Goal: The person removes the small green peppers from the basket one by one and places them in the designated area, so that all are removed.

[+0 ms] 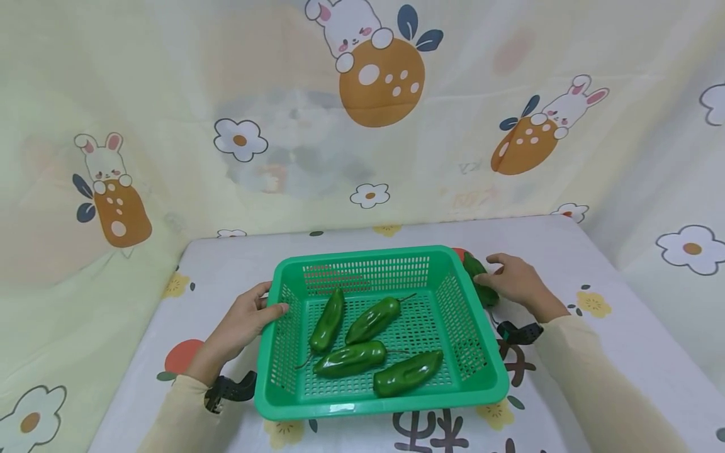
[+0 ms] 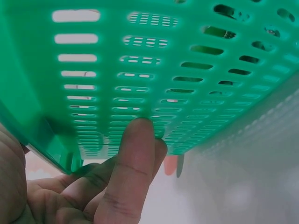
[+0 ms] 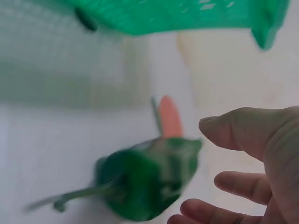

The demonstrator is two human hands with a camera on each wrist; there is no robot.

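Note:
A green plastic basket [image 1: 351, 409] with slotted walls holds several green peppers [image 1: 374, 319]. My left hand [image 1: 240, 324] grips its left rim, thumb over the edge; in the left wrist view, fingers [image 2: 131, 168] press against the slotted wall from outside. Beyond the right wall, another green pepper [image 1: 486, 293] lies on the table. My right hand [image 1: 512, 280] is beside this pepper, its thumb and fingers spread apart. The right wrist view shows that pepper [image 3: 140, 182], blurred, with its stem pointing left and a gap between it and the thumb [image 3: 238, 130].
A patterned white cloth [image 1: 572, 377] covers the table. Hanging cloth [image 1: 294, 207] with rabbit and flower prints closes off the back and both sides. In the right wrist view, the basket's edge [image 3: 271, 18] hangs above the table surface. A dark wrist camera [image 1: 232, 389] sits on my left wrist.

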